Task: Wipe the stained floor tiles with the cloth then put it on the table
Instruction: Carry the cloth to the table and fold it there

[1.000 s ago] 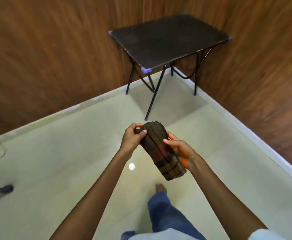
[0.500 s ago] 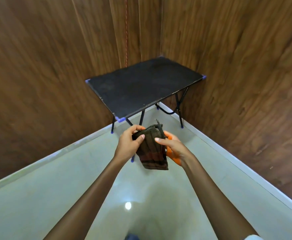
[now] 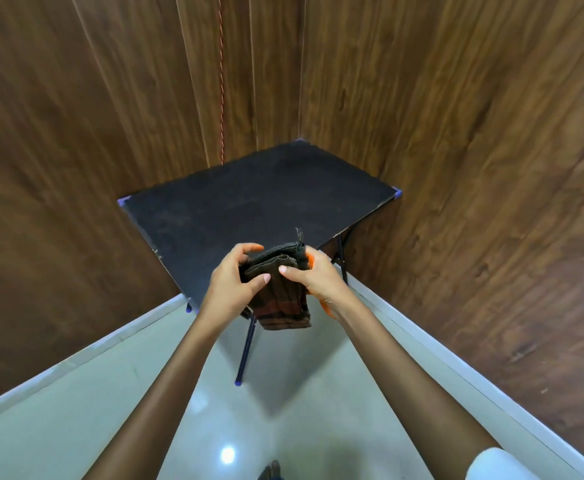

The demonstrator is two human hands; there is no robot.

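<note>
The left hand (image 3: pixel 233 284) and right hand (image 3: pixel 313 277) are both gripping the folded cloth (image 3: pixel 278 289), one on each side. The cloth is hanging at the near edge of the table (image 3: pixel 249 195), its lower end dangling below the tabletop, above the floor tiles (image 3: pixel 75 410).

Single head-worn wide-angle view, angled forward and down, close over table (image 3: pixel 249 202) in wood-panelled corner (image 3: pixel 456 133).

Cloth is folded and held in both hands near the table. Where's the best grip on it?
Grip the cloth at its thick folded top edge, from either side, as the left hand and right hand do now; its lower half hangs loose.
</note>
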